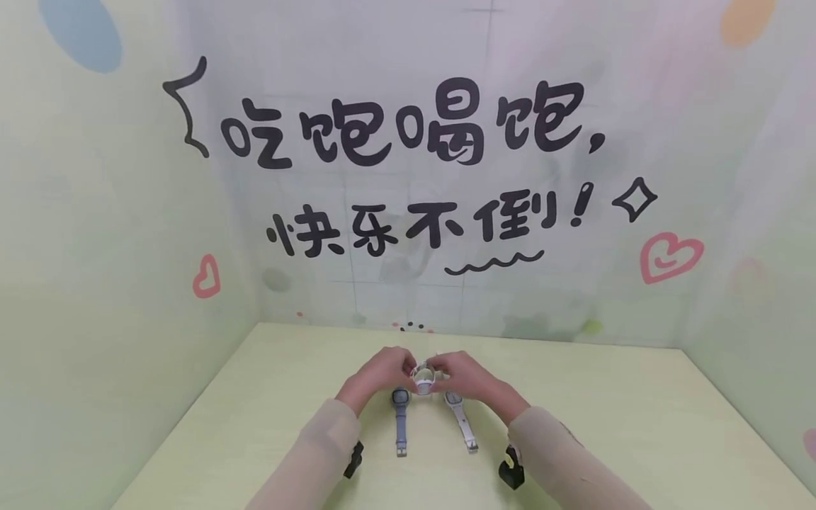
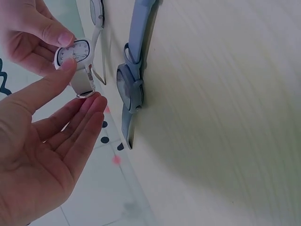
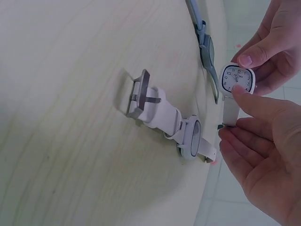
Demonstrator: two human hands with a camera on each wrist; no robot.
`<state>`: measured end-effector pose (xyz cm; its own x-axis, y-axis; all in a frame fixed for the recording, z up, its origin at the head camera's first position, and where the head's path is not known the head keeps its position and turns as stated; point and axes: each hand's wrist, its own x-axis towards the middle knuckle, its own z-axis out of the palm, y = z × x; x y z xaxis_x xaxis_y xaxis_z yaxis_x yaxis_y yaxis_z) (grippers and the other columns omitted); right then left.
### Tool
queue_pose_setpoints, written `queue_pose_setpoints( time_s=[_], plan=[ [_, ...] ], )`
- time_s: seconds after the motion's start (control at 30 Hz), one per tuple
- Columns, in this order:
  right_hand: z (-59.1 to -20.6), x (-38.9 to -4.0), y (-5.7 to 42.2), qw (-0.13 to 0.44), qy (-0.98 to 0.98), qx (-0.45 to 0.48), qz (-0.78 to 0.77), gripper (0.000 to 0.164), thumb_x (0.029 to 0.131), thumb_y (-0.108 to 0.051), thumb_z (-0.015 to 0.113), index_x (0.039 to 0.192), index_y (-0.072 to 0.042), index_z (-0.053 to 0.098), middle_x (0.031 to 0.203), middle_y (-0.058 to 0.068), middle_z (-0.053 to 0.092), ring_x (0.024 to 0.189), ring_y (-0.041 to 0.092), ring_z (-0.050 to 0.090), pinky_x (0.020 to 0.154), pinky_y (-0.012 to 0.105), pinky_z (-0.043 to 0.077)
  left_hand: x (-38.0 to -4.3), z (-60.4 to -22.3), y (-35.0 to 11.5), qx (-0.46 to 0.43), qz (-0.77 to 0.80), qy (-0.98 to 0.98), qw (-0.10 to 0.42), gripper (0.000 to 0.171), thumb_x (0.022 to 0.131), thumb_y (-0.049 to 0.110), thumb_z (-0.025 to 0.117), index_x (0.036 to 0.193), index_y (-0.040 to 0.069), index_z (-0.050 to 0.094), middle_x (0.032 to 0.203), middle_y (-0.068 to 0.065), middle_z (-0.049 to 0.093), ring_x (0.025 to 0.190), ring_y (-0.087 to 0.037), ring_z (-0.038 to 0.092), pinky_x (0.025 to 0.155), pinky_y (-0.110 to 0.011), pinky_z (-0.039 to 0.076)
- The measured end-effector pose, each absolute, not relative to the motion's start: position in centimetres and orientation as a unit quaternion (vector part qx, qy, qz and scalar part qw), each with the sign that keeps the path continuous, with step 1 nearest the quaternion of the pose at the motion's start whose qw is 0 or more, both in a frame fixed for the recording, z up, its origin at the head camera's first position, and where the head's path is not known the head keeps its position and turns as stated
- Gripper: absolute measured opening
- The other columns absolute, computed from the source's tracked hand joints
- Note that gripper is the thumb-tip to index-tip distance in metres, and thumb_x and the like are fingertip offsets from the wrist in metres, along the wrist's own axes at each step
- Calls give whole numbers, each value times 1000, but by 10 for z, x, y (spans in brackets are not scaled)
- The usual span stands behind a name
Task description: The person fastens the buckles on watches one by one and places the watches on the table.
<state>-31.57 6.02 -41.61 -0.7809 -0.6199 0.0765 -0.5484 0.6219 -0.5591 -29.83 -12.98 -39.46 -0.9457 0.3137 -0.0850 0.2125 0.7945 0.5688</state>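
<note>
Pale sleeves (image 1: 302, 457) lie nearest the head camera. Findings, left to right: left hand (image 1: 386, 368) pinches one side of the held white watch (image 1: 424, 387); the blue watch (image 1: 400, 418) lies nearer on the table (image 1: 255, 425). The held white watch is raised between both hands. The second white watch (image 1: 465, 425) lies nearer, rightward; right hand (image 1: 469, 374) pinches the opposite side. Step in hand, as judged: handling the held strap (image 2: 83, 83). Next move likely calls for steady, two-sided pressure.

Booth-like nook before me: pale surface (image 1: 255, 411), printed walls (image 1: 115, 248) round it, black Chinese lettering (image 1: 435, 230), pink hearts (image 1: 669, 263).
</note>
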Motion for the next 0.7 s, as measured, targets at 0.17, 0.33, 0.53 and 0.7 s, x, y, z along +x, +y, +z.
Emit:
queue_pose_setpoints(
  time_s=[0.17, 0.33, 0.53, 0.7],
  plan=[
    [-417, -316, 59, 69, 907, -314, -271, 40, 86, -12, 77, 123, 1, 67, 118, 16, 72, 114, 33, 67, 99, 49, 53, -300, -397, -127, 134, 276, 947, 95, 39, 76, 10, 85, 110, -2, 69, 100, -10, 71, 88, -18, 64, 84, -36, 57],
    [-416, -315, 59, 73, 919, -296, -249, 42, 85, -12, 78, 123, 1, 67, 120, 16, 72, 113, 32, 66, 98, 48, 53, -303, -402, -123, 139, 266, 949, 96, 39, 76, 10, 85, 110, -1, 69, 96, -8, 70, 84, -17, 60, 81, -34, 56],
    [-418, -313, 58, 60, 931, -295, -208, 40, 84, -13, 79, 121, -1, 69, 113, 14, 73, 100, 26, 68, 89, 42, 56, -302, -407, -120, 127, 257, 952, 103, 34, 77, 11, 83, 106, 2, 68, 89, -3, 66, 79, -16, 58, 75, -33, 53],
    [-419, -311, 58, 61, 932, -298, -197, 43, 83, -13, 80, 122, -1, 68, 116, 14, 73, 103, 27, 68, 90, 41, 56, -298, -410, -119, 116, 248, 957, 100, 33, 77, 11, 84, 105, 2, 68, 87, -3, 64, 77, -16, 57, 72, -32, 52]
  ],
)
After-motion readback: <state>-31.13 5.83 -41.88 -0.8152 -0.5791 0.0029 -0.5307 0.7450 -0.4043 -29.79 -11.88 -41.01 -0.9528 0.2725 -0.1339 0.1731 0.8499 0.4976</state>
